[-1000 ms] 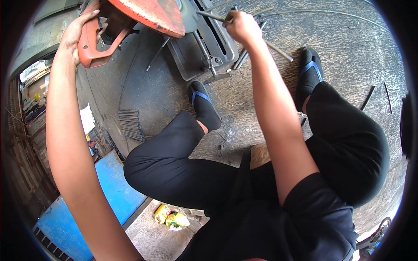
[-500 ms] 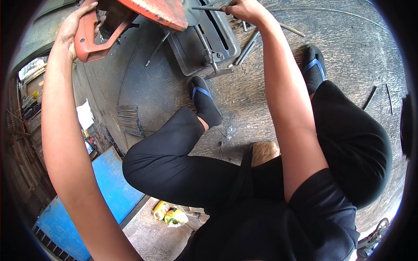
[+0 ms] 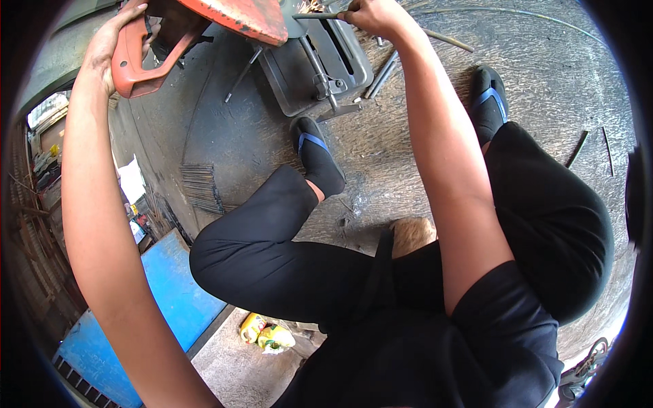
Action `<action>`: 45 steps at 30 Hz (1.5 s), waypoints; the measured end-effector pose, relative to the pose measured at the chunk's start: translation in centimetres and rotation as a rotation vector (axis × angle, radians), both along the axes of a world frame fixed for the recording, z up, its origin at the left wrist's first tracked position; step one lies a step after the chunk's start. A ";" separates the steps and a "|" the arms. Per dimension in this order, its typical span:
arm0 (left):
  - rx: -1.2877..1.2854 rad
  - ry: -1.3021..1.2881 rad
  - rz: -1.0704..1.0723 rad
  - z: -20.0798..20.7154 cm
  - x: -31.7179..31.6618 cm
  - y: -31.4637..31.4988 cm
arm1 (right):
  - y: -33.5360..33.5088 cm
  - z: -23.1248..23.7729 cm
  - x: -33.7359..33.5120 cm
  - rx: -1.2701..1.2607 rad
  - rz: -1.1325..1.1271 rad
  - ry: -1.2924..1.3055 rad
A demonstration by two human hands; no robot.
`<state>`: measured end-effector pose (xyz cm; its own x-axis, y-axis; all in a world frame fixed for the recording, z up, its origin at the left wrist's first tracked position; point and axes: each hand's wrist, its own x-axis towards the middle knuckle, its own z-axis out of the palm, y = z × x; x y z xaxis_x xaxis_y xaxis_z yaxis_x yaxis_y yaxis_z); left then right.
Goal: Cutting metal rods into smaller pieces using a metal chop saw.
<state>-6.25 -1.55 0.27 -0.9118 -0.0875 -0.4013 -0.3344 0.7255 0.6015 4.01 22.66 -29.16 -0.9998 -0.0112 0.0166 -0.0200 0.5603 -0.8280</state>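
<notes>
Held a metal rod (image 3: 318, 15) at the grey disc (image 3: 294, 28) of a cutting saw (image 3: 245, 24), amid sparks (image 3: 311, 6).
Gripped the saw's orange handle (image 3: 129, 80) in the left hand (image 3: 105, 44), with fingers wrapped through its loop, and grasped the rod in the closed right hand (image 3: 371, 17), near the top edge, placing its tip right at the disc (in too small a view to tell touching from nearly so). Worked over a grey base (image 3: 294, 85), with loose rods (image 3: 384, 73) just to its right on the floor (image 3: 401, 143). Planted both feet there in black slippers with blue straps, the left slipper (image 3: 316, 156) just below the base, the right slipper (image 3: 488, 95) well apart from it.
</notes>
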 end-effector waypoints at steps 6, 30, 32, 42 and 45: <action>-0.023 -0.011 -0.020 0.2 0.0 0.0 | 0.1 0.9 0.3 0.007 -0.026 0.018; -0.035 -0.016 -0.025 0.2 0.0 -0.1 | -0.2 2.3 1.0 0.071 -0.130 0.025; -0.033 -0.020 -0.043 0.2 0.0 -0.1 | -0.1 2.6 1.0 0.080 -0.126 0.019; -0.035 -0.003 -0.027 0.1 0.3 0.2 | 0.7 0.0 -2.9 0.226 -0.008 0.089; -0.021 -0.018 -0.038 0.1 0.1 -0.1 | 2.6 0.0 -8.4 0.604 0.421 0.259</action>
<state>-6.15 -1.61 0.40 -0.9072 -0.0612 -0.4163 -0.3169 0.7502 0.5803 -4.42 25.25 -29.19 -0.8745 -0.4701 0.1196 -0.4821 0.8150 -0.3214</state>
